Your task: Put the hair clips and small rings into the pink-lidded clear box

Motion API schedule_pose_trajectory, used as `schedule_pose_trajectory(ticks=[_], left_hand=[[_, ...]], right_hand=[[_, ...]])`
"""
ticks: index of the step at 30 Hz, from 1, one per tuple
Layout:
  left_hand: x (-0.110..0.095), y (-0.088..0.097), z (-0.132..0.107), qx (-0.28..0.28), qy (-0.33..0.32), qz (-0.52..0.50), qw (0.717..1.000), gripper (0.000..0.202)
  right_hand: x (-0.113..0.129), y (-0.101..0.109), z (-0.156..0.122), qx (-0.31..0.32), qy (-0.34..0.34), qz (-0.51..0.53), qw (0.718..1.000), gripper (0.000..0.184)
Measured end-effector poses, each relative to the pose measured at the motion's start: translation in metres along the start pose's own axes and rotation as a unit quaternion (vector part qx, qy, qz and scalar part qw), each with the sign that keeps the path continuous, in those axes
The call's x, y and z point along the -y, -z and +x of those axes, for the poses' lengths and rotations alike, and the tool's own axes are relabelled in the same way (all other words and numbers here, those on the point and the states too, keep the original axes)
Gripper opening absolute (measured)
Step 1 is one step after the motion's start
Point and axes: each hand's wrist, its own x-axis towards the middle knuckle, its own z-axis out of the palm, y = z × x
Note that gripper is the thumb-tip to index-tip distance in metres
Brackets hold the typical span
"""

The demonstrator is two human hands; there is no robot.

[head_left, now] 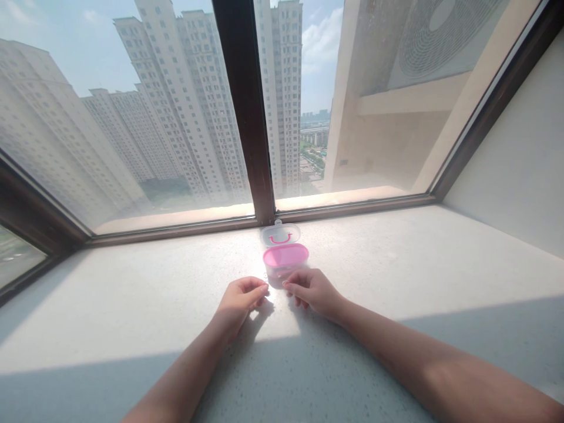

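A small oval plastic box (286, 271) with a pink rim stands on the pale speckled sill. Its clear lid (265, 235), with a pink handle, is tipped back toward the window frame. Just in front of the box on its left, my left hand (247, 294) is pinched, thumb against forefinger. My right hand (311, 291) is pinched too, close to the front right of the box and overlapping it in view. Whatever sits between the fingertips of either hand is too small to make out. A narrow gap separates the two hands.
The stone sill (154, 305) stretches out to both sides, part sunlit and part in shadow. Behind the box rises a dark window post (253, 117) between glass panes. A white wall (515, 158) bounds the right side.
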Motion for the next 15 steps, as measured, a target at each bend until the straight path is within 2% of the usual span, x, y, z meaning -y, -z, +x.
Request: schedule_pose_trajectory(ticks=[15], left_hand=[[0.0061,0.0022,0.0046,-0.002,-0.008,0.001,1.0,0.028]], right_hand=[[0.0023,-0.0007,0.0007,0.004,-0.002,-0.003,1.0,0.023]])
